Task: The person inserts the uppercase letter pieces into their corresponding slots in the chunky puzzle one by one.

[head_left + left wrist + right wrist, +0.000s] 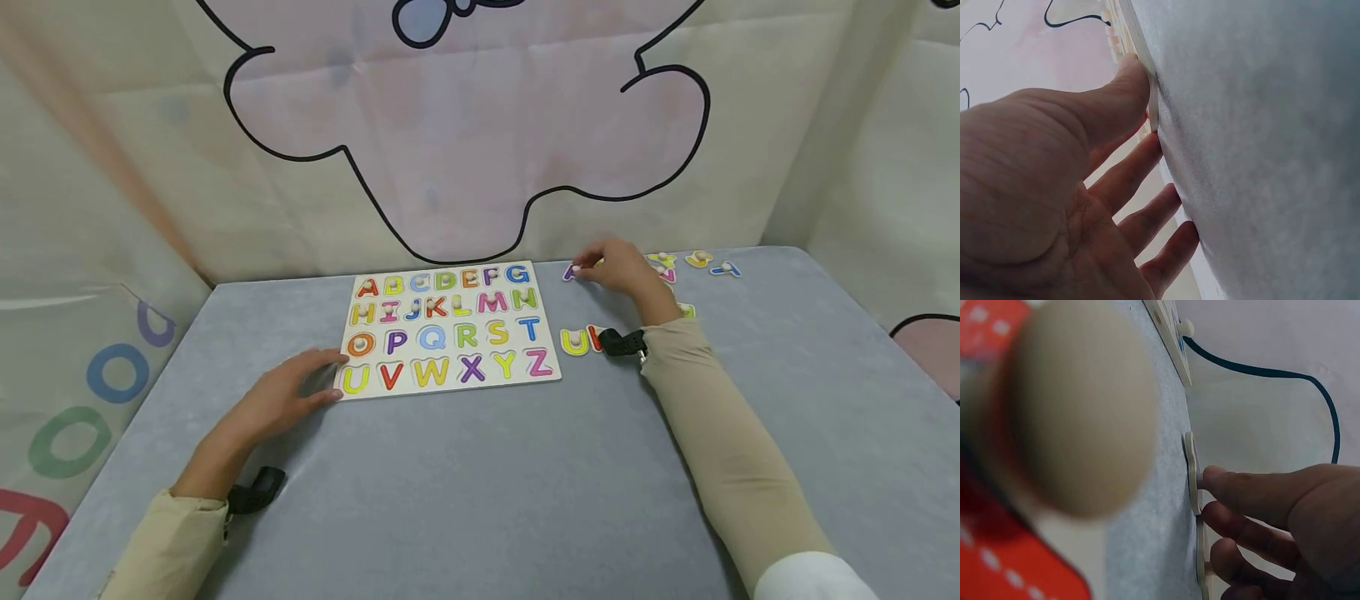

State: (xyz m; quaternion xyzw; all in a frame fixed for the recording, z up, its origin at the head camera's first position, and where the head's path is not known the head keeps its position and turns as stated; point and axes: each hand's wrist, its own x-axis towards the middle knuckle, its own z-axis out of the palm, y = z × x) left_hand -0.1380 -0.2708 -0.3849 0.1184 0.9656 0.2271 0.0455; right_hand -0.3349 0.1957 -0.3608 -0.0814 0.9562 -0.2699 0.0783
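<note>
A white alphabet puzzle board (450, 389) lies flat on the table, with rows of coloured letters from A to Z. Small knobs show on several letters in its upper rows. My left hand (287, 387) touches the board's left edge near the lower corner, fingers extended; in the left wrist view the thumb (1124, 81) lies against that edge. To the right of the board, my right hand (618, 265) pinches the knob of a small purple letter piece (568, 273). In the right wrist view this letter piece (1192, 475) is seen edge-on at the table surface.
A yellow U piece (574, 342) and a red letter piece (595, 337) lie right of the board, the red one partly behind the right wrist's black strap. Farther back are several loose letters, among them a yellow one (699, 259) and a blue one (726, 269). A printed cloth stands behind the table.
</note>
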